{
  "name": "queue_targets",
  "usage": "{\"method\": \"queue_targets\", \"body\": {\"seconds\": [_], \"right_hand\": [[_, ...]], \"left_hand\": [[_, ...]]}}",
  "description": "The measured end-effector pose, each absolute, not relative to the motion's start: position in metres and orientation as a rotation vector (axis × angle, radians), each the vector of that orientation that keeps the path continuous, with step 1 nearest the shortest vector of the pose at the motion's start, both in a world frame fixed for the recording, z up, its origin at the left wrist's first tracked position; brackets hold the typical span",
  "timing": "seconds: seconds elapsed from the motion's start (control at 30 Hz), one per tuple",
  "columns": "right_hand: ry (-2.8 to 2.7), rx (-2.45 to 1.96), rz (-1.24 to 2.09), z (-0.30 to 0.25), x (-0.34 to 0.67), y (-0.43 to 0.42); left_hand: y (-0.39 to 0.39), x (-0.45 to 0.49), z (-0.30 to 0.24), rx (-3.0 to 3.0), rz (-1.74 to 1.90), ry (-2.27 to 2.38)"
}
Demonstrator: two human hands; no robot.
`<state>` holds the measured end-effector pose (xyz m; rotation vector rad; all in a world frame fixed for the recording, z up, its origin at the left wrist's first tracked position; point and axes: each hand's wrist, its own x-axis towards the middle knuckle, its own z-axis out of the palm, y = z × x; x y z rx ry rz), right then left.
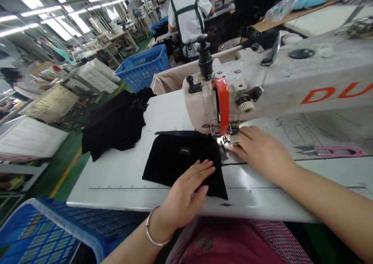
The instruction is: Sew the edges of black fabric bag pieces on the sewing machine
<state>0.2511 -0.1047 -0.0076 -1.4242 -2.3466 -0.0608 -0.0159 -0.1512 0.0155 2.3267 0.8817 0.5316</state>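
Black fabric piece centre frame on white table, right edge at presser foot | left hand spread flat on cloth | right hand unclenched, fingertips pressing beside foot | best: keep cloth taut, fingertips clear of foot

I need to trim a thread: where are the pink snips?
In the head view the pink snips lie flat on the white table at the right, just beyond the right hand, under the arm of the sewing machine.

label wording unreadable, machine lettering cut off right
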Motion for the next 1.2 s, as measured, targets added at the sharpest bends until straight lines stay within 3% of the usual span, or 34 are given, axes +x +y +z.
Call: {"method": "queue_targets", "body": {"seconds": [0.13, 0.37, 0.77, 1.2], "right_hand": [[-2.322, -1.359, -0.031, -0.004, 0.238, -0.106], [-2.282, -1.166, 0.445, -0.011, 0.235, -0.19], [-2.249, -1.048, 0.426, -0.011, 0.208, -0.193], [-2.313, -0.898, 0.393, -0.015, 0.219, -0.194]], "left_hand": [[-0.152, -0.017, 0.012, 2.073, 0.745, 1.158], [-0.16, -0.02, 0.006, 2.022, 0.925, 1.339], [-0.157, -0.017, 0.008, 2.16, 0.957, 1.325], [-0.145, -0.013, 0.019, 2.591, 0.553, 0.746]]}}
